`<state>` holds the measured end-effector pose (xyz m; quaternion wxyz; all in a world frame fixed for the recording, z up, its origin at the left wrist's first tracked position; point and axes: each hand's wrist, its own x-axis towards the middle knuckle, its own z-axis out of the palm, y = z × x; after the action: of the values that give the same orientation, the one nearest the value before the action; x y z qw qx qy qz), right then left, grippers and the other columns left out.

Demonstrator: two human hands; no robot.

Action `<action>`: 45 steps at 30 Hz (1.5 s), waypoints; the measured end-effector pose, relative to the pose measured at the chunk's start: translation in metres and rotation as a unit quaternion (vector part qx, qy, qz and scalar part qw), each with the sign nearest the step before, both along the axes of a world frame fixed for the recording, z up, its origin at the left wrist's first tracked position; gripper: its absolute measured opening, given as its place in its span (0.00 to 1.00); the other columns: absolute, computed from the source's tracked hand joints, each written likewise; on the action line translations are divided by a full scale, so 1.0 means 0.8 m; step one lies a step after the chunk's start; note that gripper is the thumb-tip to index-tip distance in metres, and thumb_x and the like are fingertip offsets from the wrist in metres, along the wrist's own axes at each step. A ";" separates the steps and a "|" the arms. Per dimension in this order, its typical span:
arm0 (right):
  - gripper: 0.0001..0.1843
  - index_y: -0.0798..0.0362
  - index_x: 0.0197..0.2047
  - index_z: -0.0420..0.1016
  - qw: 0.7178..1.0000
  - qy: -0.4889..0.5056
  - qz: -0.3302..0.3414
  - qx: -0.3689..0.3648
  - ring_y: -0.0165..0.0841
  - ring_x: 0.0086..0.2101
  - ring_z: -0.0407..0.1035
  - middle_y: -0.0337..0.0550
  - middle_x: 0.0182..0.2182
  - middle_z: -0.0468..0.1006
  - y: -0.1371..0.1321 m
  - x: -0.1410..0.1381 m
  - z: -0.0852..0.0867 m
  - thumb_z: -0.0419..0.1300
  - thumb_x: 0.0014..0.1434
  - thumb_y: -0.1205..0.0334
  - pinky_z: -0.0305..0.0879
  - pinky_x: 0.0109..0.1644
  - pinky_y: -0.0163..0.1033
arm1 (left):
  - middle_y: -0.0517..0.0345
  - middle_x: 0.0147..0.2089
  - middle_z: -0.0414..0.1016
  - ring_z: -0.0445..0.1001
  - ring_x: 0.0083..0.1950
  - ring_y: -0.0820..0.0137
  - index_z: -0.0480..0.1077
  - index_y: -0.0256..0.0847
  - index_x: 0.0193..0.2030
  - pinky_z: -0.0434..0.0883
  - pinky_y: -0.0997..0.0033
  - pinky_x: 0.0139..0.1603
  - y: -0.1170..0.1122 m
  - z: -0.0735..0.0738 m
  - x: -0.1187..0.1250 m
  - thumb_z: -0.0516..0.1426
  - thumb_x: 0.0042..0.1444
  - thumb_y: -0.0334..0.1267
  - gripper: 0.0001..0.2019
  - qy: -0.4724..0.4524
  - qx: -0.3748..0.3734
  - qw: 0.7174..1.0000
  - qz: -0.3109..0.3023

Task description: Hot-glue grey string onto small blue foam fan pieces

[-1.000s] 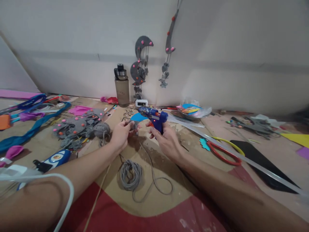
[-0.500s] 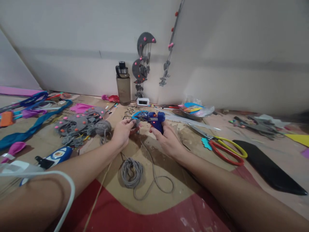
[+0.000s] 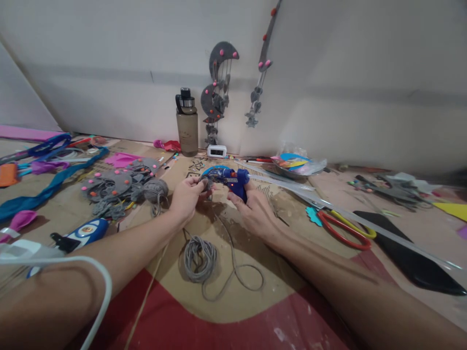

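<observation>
Our right hand (image 3: 255, 210) is wrapped around the handle of the blue glue gun (image 3: 229, 177), fingers closed tight on the grip. The gun sits just above the middle of the cardboard floor (image 3: 255, 291), between our two hands. Its long axis lies nearly level, from 3 o'clock to 9 o'clock, with the nozzle pointing to 9 o'clock and a small red light glowing on its side.

Our left hand (image 3: 187, 197) pinches a small grey piece (image 3: 205, 183) between thumb and fingertips, right at the nozzle; we cannot tell whether the tip touches it. A grey cord runs down from this hand to a loose cord coil (image 3: 199, 255) at 6 o'clock of the hands.

A long clear stick (image 3: 365, 221) slants away from near the gun's rear towards 4 o'clock, passing over the red-and-yellow scissors (image 3: 345, 229). At 9 o'clock of the left hand lie a grey yarn ball (image 3: 155, 188) and grey felt shapes (image 3: 109, 187) with pink dots. At 12 o'clock, against the wall, stand a water bottle (image 3: 187, 129) and a small white clock (image 3: 216, 151). A white cable (image 3: 95, 265) loops over our left forearm.
</observation>
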<state>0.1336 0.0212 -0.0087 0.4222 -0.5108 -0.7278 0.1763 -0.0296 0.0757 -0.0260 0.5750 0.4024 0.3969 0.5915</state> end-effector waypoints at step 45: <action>0.23 0.53 0.55 0.62 1.000 0.006 -0.023 -0.001 0.39 0.39 0.69 0.49 0.42 0.74 0.004 0.004 -0.007 0.51 0.58 0.55 0.64 0.46 0.46 | 0.56 0.28 0.75 0.75 0.30 0.71 0.70 0.34 0.28 0.74 0.68 0.37 0.008 -0.008 -0.006 0.64 0.41 0.39 0.11 -0.006 0.050 0.998 0.027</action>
<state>0.1366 0.0246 -0.0141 0.4303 -0.5264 -0.7133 0.1703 -0.0345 0.0820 -0.0322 0.5404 0.4163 0.3741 0.6283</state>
